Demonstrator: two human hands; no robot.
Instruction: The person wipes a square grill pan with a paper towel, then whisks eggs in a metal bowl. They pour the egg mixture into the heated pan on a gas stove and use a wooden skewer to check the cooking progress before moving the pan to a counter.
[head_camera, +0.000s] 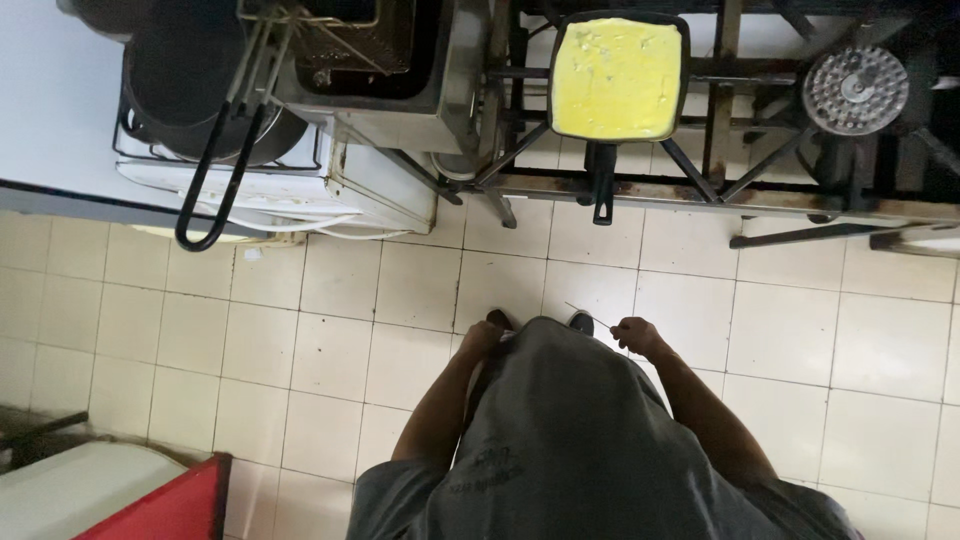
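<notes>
I look straight down my grey shirt at a tiled floor. My left hand hangs at my left side, against the shirt, fingers curled; nothing shows in it. At my right side my right hand pinches thin chopsticks that point left and slightly up. Ahead, a black rectangular pan full of yellow egg sits on the gas stove, its handle pointing toward me. Both hands are well short of the pan.
A round burner lies right of the pan. Left of the stove stands a metal deep fryer with a wire basket whose black handle hangs out. A red and white surface sits at bottom left.
</notes>
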